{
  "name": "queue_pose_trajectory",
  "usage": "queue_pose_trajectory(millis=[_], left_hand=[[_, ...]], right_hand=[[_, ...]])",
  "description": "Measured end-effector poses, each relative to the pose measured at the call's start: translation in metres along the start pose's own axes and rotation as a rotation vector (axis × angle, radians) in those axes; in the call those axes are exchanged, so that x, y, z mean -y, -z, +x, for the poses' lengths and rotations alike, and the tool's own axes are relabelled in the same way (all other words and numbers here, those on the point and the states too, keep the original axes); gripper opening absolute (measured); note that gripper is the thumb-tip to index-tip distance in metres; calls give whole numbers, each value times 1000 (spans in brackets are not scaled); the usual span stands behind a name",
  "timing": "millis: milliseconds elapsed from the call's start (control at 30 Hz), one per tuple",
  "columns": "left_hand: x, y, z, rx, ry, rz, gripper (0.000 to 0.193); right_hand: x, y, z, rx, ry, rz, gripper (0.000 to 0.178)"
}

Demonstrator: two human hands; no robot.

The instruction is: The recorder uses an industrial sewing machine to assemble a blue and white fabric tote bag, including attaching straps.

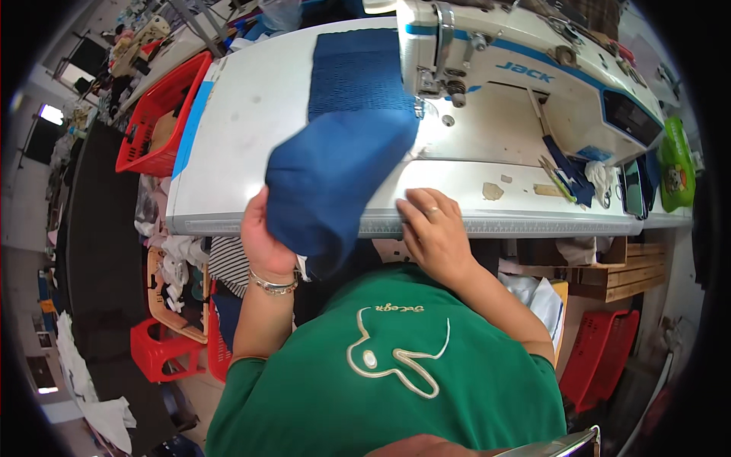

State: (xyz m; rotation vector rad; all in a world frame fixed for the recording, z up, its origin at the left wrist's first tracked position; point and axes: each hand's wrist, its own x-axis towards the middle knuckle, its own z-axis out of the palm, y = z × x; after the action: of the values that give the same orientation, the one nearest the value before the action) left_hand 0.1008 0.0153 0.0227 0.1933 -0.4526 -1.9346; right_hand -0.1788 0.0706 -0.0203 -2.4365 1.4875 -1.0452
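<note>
A piece of dark blue fabric [335, 171] lies on the white sewing machine table. Its far part is flat and finely gathered, and its edge passes by the presser foot [420, 108]. The near part is smooth, bunched up and hangs over the table's front edge. My left hand [268, 238] grips this loose part at its left side, with the fingertips hidden behind the cloth. At the front edge, right of the fabric and apart from it, my right hand [438, 234] rests with bent, slightly spread fingers and nothing visible in them.
The sewing machine [525, 68] spans the back right. Thread snips [560, 181], fabric scraps and a phone [632, 189] lie on the right. A red basket [164, 122] adjoins the table's left end. Below stand a red stool [164, 350] and another red basket [601, 358].
</note>
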Motion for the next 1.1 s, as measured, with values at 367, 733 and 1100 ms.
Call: queue_pose_trajectory(millis=[367,733,1100], left_hand=[[2,-1,35,54,21,-116,40],[-21,1,-66,-448,193,1160,15],[-38,-2,-58,-501,115,1482,13]], right_hand=[[21,-31,65,193,-907,1944,36],[-25,32,-15,552,-1053,1411,20],[-48,73,-73,755,-798,1298,12]])
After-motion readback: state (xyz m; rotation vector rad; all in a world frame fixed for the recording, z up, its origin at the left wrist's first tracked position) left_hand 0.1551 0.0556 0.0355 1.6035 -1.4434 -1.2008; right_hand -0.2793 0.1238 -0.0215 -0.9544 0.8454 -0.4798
